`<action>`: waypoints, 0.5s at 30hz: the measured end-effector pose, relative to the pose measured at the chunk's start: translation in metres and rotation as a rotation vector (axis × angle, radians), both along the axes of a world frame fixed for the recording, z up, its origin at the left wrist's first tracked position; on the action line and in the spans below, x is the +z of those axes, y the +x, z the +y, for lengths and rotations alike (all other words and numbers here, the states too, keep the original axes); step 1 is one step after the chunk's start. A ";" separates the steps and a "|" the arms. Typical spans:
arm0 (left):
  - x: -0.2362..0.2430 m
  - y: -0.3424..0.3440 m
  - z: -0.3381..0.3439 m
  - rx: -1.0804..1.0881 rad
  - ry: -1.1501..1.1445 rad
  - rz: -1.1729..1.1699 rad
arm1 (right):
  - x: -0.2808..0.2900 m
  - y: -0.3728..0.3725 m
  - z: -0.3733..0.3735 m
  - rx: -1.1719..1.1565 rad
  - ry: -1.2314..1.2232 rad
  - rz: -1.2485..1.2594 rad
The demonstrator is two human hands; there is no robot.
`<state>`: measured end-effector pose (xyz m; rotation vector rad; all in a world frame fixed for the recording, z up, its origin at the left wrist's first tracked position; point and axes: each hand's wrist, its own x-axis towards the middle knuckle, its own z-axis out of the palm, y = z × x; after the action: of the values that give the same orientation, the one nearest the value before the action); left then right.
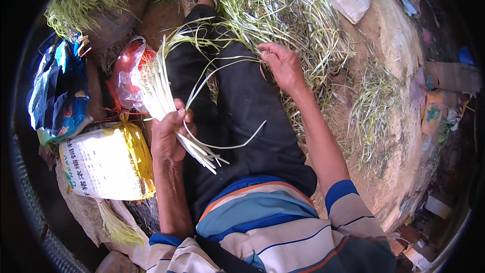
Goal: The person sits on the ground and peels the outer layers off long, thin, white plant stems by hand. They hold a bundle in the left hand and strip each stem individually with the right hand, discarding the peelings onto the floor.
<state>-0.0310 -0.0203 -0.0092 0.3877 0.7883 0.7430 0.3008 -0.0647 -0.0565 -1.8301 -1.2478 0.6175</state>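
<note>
Earthen ground (394,40), sunlit, with a heap of loose green stalks (283,10) beyond the right fingers. Left of the left fingers: a plastic bag (126,81) showing red, and a white-and-yellow sack (101,164).

Left hand (169,134): thumb and fingers wrapped around a bundle of pale stalks (156,88), held over the dark trousers (247,101). Long axis oblique: fanned part ahead and left of the left fingers, narrow ends behind them, toward the body and rightward.

Right hand (287,71): fingers drawn close together where a thin strand (232,59) ends; it curves back toward the left fingers. Pinched or merely touching: cannot tell.

Main relation: bundle lies left of the right fingertips, apart from them; left hand nearer, in contact.
</note>
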 end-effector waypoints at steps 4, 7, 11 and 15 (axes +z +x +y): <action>0.000 -0.001 -0.001 0.017 -0.016 0.029 | 0.005 -0.011 0.046 0.243 -0.140 -0.273; -0.001 -0.001 -0.001 -0.003 -0.001 0.060 | 0.005 -0.011 0.058 0.388 -0.334 -0.340; -0.004 -0.002 0.000 -0.012 -0.014 0.028 | 0.001 -0.012 0.060 0.372 -0.301 -0.328; -0.004 -0.007 0.001 -0.016 -0.036 -0.011 | -0.011 -0.019 0.053 0.246 -0.199 -0.375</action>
<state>-0.0382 -0.0196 -0.0133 0.3572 0.7865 0.7141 0.2816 -0.0114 -0.0677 -2.0367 -1.7317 0.5622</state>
